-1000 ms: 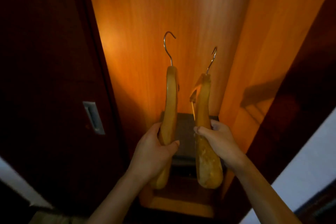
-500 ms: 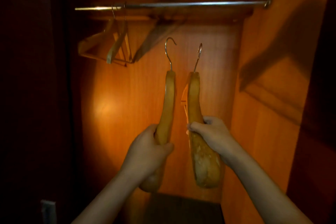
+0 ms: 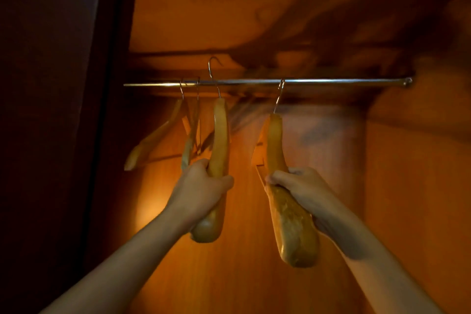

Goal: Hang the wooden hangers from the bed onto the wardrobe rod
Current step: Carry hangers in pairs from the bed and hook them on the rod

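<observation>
A metal wardrobe rod runs across the wardrobe. My left hand grips a wooden hanger held upright; its metal hook rises above the rod, left of centre. My right hand grips a second wooden hanger, whose hook meets the rod near its middle. Whether that hook rests over the rod I cannot tell. Two more wooden hangers hang on the rod at the left.
The orange wooden back wall and right side wall enclose the space. A dark wardrobe door stands at the left. A wooden shelf sits just above the rod. The rod's right half is bare.
Both hands have lifted their hangers up to the rod and moved apart. The view has tilted upward, so the rod sits lower in frame.
</observation>
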